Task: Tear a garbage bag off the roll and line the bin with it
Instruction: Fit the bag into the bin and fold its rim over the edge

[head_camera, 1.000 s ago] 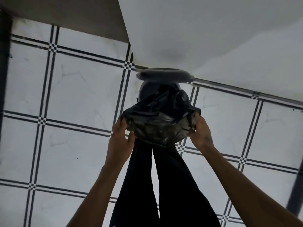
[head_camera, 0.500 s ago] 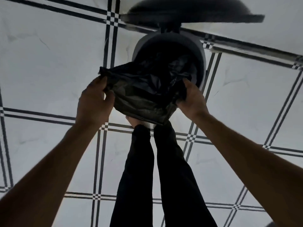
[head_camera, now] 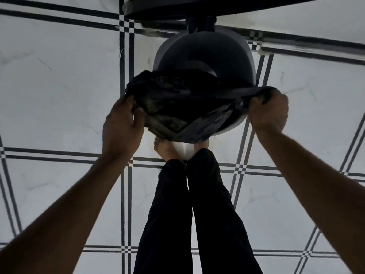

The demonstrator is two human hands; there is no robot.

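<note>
A round grey bin (head_camera: 205, 56) stands open on the tiled floor, its dark lid (head_camera: 177, 6) raised behind it. A crumpled black garbage bag (head_camera: 177, 107) is stretched across the near half of the bin's mouth. My left hand (head_camera: 122, 127) grips the bag's left edge just outside the rim. My right hand (head_camera: 268, 111) holds the right edge, pulled taut over the bin's right rim. The far half of the bin's inside is bare. The roll is not in view.
White floor tiles with black double lines (head_camera: 59, 95) lie all around. My legs in dark trousers (head_camera: 189, 214) and bare feet (head_camera: 164, 149) stand right before the bin. A pale wall base (head_camera: 296, 22) runs behind it.
The view has dropped closer to the bin. My hands have spread apart, and the bag's mouth is now pulled wider, its right edge reaching the bin's right rim.
</note>
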